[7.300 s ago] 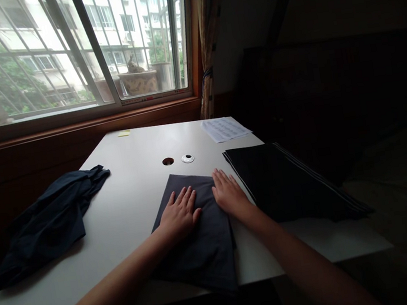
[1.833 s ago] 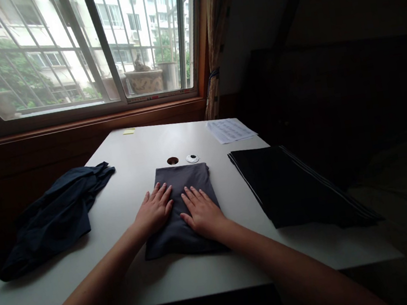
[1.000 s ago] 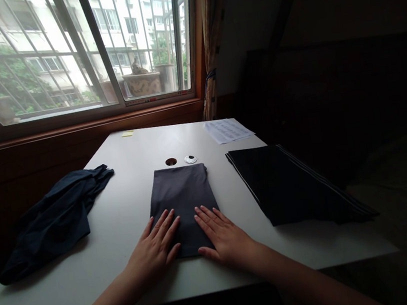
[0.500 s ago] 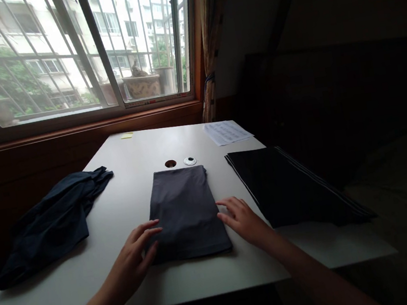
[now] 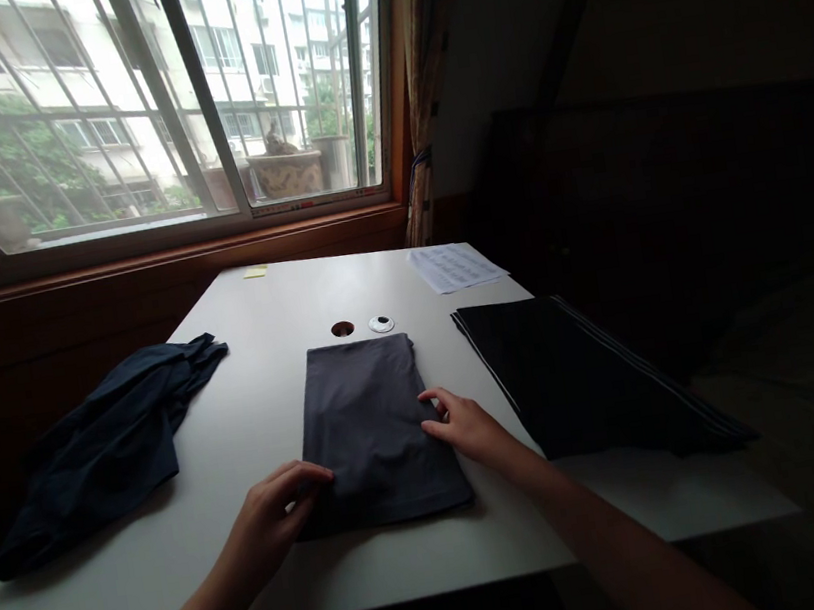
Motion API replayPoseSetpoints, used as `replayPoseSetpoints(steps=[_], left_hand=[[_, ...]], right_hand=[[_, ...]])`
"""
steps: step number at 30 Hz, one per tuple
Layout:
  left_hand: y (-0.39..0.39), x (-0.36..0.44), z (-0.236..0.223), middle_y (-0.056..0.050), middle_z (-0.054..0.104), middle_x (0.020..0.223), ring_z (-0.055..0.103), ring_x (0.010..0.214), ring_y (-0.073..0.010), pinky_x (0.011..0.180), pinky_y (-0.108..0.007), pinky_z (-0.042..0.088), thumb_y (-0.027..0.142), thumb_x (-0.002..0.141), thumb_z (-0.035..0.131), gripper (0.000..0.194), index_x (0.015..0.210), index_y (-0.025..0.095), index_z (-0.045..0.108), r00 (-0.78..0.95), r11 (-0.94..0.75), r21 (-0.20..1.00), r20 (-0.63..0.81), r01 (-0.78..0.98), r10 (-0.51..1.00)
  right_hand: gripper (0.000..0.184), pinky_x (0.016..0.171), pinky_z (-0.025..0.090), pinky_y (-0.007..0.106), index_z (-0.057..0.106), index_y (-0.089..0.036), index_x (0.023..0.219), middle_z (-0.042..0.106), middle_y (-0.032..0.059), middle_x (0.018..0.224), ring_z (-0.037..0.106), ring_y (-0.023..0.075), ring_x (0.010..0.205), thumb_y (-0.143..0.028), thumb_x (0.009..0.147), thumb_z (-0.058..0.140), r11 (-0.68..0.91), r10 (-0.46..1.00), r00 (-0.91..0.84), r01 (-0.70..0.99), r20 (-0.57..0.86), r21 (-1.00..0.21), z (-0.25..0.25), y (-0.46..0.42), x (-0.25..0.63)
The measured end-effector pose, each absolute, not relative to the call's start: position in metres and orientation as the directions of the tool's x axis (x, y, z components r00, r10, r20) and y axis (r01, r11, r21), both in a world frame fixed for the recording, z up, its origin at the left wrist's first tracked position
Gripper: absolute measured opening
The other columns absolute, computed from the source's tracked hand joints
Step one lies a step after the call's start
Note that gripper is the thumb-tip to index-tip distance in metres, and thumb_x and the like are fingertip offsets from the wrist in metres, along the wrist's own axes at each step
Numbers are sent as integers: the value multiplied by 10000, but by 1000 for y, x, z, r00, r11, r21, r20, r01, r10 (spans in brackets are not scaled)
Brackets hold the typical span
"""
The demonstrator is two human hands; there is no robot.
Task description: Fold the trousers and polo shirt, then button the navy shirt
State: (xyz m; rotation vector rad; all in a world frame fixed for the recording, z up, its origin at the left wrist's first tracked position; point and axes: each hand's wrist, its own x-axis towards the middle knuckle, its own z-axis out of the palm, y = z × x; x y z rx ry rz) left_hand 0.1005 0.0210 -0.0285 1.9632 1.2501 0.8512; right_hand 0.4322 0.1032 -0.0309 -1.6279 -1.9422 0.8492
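A folded dark grey garment lies flat on the white table in front of me, lightly creased across its lower half. At its lower left edge is my left hand, fingers bent together over the fabric and the thumb tucked close below them, closed on the edge. My right hand rests at the right edge. Its index finger and thumb touch the cloth with a gap between them, so it is open. Folds hide which kind of garment this is.
Crumpled dark blue clothing lies on the left side. Black folded clothing with white stripes overhangs the right edge. Printed papers, a yellow note, a cable hole and its round cover are farther back.
Both hands have come onto the garment: the left moved in and slightly down to close on its edge, the right moved left onto the right edge. The garment's near corners spread slightly outward.
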Motion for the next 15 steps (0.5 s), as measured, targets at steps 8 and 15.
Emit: replayPoseSetpoints(steps=[8, 15], left_hand=[[-6, 112, -20, -83, 699, 1088, 659, 1018, -218, 879, -305, 530, 314, 977, 523, 217, 1053, 239, 711, 471, -174, 937, 11, 304, 882], [-3, 108, -14, -80, 532, 1391, 481, 1331, -280, 993, -344, 518, 408, 965, 545, 236, 1110, 288, 687, 340, -74, 953, -32, 294, 940]], right_hand=[[428, 666, 421, 276, 574, -215, 1186, 551, -32, 792, 578, 159, 712, -277, 770, 651, 47, 983, -171, 602, -71, -797, -25, 82, 453], [625, 716, 531, 302, 463, -244, 1335, 534, 73, 1221, 666, 174, 844, -328, 760, 693, -124, 944, -256, 312, -209, -942, -22, 69, 461]])
